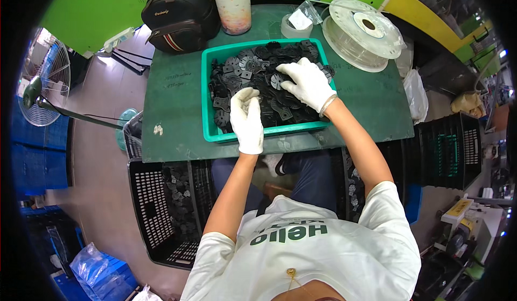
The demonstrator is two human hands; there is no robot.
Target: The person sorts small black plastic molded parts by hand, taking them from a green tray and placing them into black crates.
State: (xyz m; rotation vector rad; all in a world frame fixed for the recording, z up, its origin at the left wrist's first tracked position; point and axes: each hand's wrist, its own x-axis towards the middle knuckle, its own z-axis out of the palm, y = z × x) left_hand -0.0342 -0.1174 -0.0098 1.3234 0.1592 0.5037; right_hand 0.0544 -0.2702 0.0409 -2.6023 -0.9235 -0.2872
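A green plastic tray (207,107) holds a heap of flat black plastic parts (280,110), some round with slots, others angular with holes. My left hand (247,122), in a white glove, is over the tray's near left part with its fingers curled in; what they hold, if anything, is hidden. Farther right, my white-gloved right hand (309,85) reaches into the heap. Its thumb and forefinger are apart beside a round slotted part (276,81), the thumb close to its edge; I cannot tell whether they touch it.
The tray stands on a green table (175,107). Behind it are a black backpack (180,15), a bottle (232,5), a tape roll (295,27) and a clear spool (363,34). Black crates (153,209) with parts flank my legs. A fan (46,83) stands at left.
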